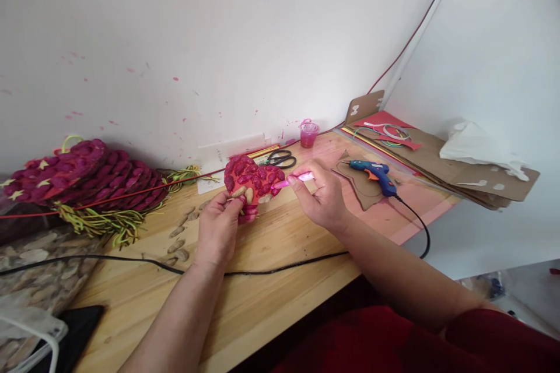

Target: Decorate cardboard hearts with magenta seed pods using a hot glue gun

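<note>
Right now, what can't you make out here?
Head view:
Part of the red piece: covered by your left hand.
Whether the table cord joins the glue gun: right forearm hides it.
The bag's left end: cut off by the picture's edge.
Markings on the white paper: too small.

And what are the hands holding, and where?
Left hand: the peanut-covered red piece, by its lower-left edge. Right hand: the pink-tipped brush, by its handle.
</note>
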The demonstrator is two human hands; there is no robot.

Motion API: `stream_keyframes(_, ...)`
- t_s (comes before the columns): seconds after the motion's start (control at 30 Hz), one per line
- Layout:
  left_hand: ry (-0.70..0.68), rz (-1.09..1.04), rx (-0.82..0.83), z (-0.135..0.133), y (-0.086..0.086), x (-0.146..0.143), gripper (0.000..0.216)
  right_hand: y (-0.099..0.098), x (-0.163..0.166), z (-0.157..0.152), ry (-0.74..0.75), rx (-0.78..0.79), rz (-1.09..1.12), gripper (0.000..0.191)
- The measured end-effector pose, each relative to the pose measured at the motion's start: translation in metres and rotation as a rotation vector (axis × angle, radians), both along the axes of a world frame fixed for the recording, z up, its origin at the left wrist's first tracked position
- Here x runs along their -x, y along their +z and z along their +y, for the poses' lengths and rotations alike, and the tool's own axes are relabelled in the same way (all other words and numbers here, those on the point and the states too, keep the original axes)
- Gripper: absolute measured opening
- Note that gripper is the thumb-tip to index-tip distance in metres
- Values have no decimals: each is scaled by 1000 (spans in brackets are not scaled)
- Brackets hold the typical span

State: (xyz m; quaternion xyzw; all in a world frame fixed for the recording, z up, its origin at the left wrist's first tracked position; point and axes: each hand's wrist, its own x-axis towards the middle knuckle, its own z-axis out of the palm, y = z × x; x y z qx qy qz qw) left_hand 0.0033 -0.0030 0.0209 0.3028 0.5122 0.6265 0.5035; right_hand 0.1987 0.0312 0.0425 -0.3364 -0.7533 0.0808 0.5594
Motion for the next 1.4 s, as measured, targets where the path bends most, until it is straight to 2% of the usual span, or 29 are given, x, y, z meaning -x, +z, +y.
stream_keyframes(0.17,-10,-3,3,0,0,0,34,0,0,0,35,12,-5,4)
stream_keyframes(0.3,-5,-8,-4,0,-1,0,36,1,0,0,-8,-3,-6,4)
stream_keyframes(0.47,6,-15,10,1,-1,-1,35,1,1,-1,36,-5,-13,5)
stream_keyframes(0.6,7,-14,11,1,-1,0,36,1,1,-1,-3,-4,3,3)
stream_keyframes(0.77,3,-7,11,0,0,-1,37,0,1,-1,43,-4,-8,3)
stream_keyframes(0.97,4,-8,5,-1,2,-3,39,-1,0,1,-30,-16,11,2)
stream_keyframes(1.17,-7,-8,2,0,2,-2,40,-2,0,0,9,-3,4,3)
stream_keyframes(1.4,10,-1,14,-1,1,-3,39,-1,0,0,-14,-10,-31,5)
